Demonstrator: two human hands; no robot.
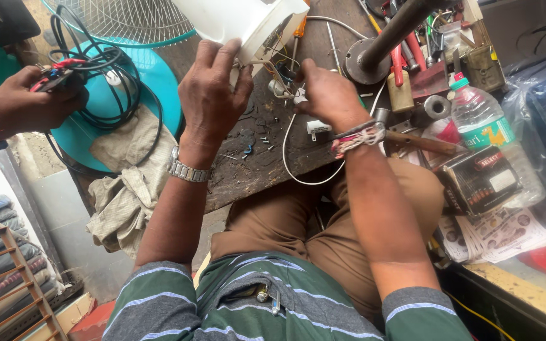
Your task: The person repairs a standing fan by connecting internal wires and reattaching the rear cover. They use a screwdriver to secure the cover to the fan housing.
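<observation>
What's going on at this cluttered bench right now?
A person seated at a dark wooden workbench steadies a white plastic housing with the left hand, while the right hand works on the thin white wires coming out of it. Small screws lie on the bench. At the left, another person's hand holds a bundle of black cable over a teal round fan base.

The person wears a dark green shirt (273, 309) with thin pale stripes, its short sleeves at the bottom of the frame, and brown trousers (285, 218) at centre. A silver metal watch (188, 170) circles the left wrist left of centre, and red-and-white threads (355, 140) wrap the right wrist.
</observation>
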